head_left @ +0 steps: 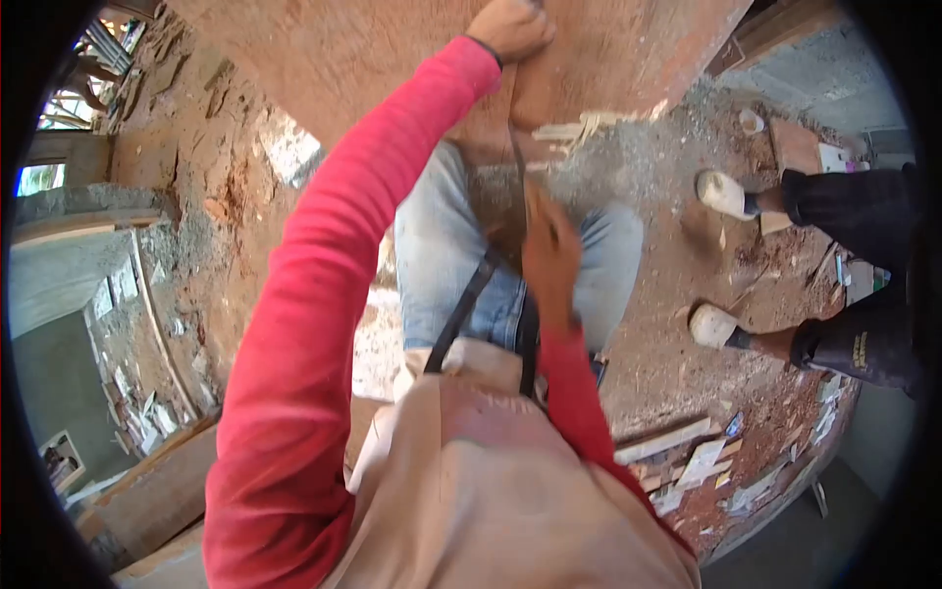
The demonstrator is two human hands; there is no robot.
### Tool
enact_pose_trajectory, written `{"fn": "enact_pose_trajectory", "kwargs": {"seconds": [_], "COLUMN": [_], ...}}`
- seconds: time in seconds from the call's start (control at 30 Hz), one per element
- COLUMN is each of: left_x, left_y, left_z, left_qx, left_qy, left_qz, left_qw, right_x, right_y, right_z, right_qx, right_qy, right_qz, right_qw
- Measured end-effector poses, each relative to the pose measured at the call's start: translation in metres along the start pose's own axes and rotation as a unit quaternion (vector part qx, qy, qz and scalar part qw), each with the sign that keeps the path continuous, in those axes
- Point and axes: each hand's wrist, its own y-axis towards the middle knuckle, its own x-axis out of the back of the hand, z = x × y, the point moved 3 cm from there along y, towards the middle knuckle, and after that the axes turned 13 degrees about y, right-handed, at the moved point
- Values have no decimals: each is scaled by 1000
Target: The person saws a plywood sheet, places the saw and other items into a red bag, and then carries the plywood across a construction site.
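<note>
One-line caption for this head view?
Left hand steadies a plywood sheet while the blurred right hand works a saw through it.

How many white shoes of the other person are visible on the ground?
2. One white shoe is at upper right beside the sawdust; the other white shoe is lower, on the red dirt. Both belong to the person in dark trousers.

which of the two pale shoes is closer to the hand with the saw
The lower pale shoe, at the frame's right beside the dark trouser leg; it lies closer to the right hand than the upper pale shoe near the sawdust.
</note>
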Motion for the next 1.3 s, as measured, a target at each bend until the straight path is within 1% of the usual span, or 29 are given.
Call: {"fn": "enact_pose_trajectory", "kwargs": {"seconds": [0.03,0.07,0.13,0.17,0.2,0.23,0.27,0.3,0.37,0.4,0.47,0.5,0.53,0.57,0.6,0.67,0.7,0.77,0.8,0.87,0.9,0.97,1.0,1.03,1.1,1.17,1.2,1.27,1.3], "left_x": [-5,-4,0,-3,3,6,9,13,15,10,20,26,25,16,12,7,7,21,17,7,-9,-44,-50,-53,-39,8,5,5,5], "left_y": [5,2,-1,1,-7,-6,0,-1,-4,-2,2,2,2,2,3,3,4,9,6,-9,-17,-28,-27,-26,-23,-21,-13,-23,-27], "left_z": [8,7,1,3,-5,-1,9,5,-2,4,2,-2,-6,-9,-14,-27,-30,-30,-29,-41,-46,-53,-53,-50,-33,-28,-14,-24,-24], "left_qx": [5,2,-20,-27,-30,-38,-40,-43,-57,-58,-83,-67,-48,-25,-21,-119,-114,-89,-85,-96,-99,-95,-99,-94,-90,-102,-104,-146,-134], "left_qy": [5,14,29,30,19,27,41,37,8,6,43,42,42,27,24,85,85,58,61,46,42,38,34,58,88,25,40,12,-6], "left_qz": [-3,5,17,31,38,35,27,21,11,5,14,60,105,118,118,203,205,280,284,174,180,64,61,37,12,43,37,-3,-67], "left_qw": [1000,1000,999,999,999,998,998,998,998,998,996,995,992,992,992,968,968,954,953,979,978,993,993,993,992,994,993,989,989], "right_x": [14,13,5,1,24,58,74,79,78,70,46,39,35,32,30,25,21,25,26,30,30,5,-14,-27,-27,-18,-11,-10,-4], "right_y": [-32,-26,-7,7,-1,2,7,-4,-23,-24,-32,-39,-43,-45,-48,-56,-58,-61,-60,-54,-54,-6,21,38,40,14,7,-7,-18], "right_z": [11,24,49,45,38,18,4,6,16,23,37,40,43,45,44,39,31,30,29,43,48,23,-5,-25,-19,-8,-1,1,4], "right_qx": [22,14,33,23,10,-64,-124,-124,-133,-117,-88,-92,-81,-67,-69,-72,-89,-78,-64,-54,-45,-2,-7,-7,-11,-34,-19,-29,-20], "right_qy": [136,131,2,-55,-57,53,162,161,119,121,90,88,122,154,150,143,91,84,80,84,84,96,44,-9,5,20,37,49,39], "right_qz": [-42,-34,-84,-117,-115,-72,-25,-32,18,13,-28,-33,-31,-27,-25,-39,-64,-62,-62,-68,-77,-59,-73,-82,-85,-98,-94,-86,-101], "right_qw": [990,991,996,991,992,994,979,979,984,986,992,991,989,985,986,986,990,992,993,993,993,994,996,997,996,994,995,995,994]}}
